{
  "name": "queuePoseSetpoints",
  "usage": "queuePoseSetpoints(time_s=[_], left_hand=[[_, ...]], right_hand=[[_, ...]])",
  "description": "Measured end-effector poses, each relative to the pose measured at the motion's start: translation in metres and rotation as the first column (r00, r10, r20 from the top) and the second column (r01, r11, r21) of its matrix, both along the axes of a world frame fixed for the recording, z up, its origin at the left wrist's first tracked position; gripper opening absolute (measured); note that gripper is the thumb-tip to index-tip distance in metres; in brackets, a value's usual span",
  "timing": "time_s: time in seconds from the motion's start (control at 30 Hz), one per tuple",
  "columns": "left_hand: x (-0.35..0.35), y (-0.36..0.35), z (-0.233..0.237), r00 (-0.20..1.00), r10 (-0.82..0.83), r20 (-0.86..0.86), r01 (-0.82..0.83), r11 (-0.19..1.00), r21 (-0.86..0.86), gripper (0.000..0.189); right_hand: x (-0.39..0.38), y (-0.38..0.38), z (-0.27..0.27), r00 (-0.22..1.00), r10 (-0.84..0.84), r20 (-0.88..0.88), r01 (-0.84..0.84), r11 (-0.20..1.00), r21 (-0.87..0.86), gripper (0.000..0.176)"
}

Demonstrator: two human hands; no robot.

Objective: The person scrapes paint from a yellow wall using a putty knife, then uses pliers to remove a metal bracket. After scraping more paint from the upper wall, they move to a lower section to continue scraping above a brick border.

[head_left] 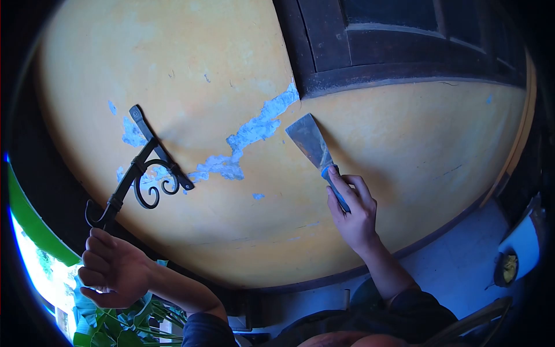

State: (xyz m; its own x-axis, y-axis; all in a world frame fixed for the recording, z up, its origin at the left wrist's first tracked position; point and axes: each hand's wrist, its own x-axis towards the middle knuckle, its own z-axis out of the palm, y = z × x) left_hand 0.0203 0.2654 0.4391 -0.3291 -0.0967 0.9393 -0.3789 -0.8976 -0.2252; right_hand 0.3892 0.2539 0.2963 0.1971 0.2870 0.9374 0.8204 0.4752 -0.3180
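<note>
My right hand [357,217] is wrapped round the dark handle of a putty knife [311,141], its wide metal blade pointing up and left, close to the yellow wall [404,139]. Left of the blade, a jagged strip of bare pale plaster [254,132] runs down from the dark wooden frame's corner. My left hand [113,269] is raised at the lower left with its fingers curled, just below the hooked end of a black iron bracket [139,165]. Whether anything is inside those fingers cannot be made out.
A dark wooden shutter or window frame [393,58] fills the upper right. Green leafy plants [124,324] stand below my left arm. At the far right is a pale container [523,248] with something yellow in its opening.
</note>
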Motion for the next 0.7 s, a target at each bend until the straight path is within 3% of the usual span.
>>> queuePoseSetpoints(time_s=[0.2,0.3,0.43,0.57,0.7], left_hand=[[0.009,-0.007,-0.001,0.997,-0.030,0.073,0.036,0.996,-0.078,0.045],[0.000,-0.005,-0.002,0.993,-0.103,-0.058,0.100,0.994,-0.054,0.047],[-0.003,-0.004,-0.005,0.992,-0.113,-0.062,0.109,0.992,-0.062,0.047],[-0.005,-0.003,-0.005,0.997,-0.077,-0.020,0.076,0.994,-0.076,0.047],[0.000,-0.007,-0.003,0.993,-0.095,-0.066,0.089,0.993,-0.078,0.045]], right_hand=[[-0.016,-0.003,0.048,0.997,-0.063,0.043,0.062,0.998,0.018,0.054],[-0.022,-0.019,0.047,0.996,-0.087,0.029,0.088,0.994,-0.063,0.054],[-0.022,-0.022,0.046,0.996,-0.090,0.027,0.092,0.994,-0.066,0.053],[-0.023,-0.021,0.069,0.997,0.037,-0.063,-0.040,0.998,-0.050,0.050],[-0.015,-0.025,0.057,0.977,0.149,-0.153,-0.160,0.985,-0.060,0.044]])
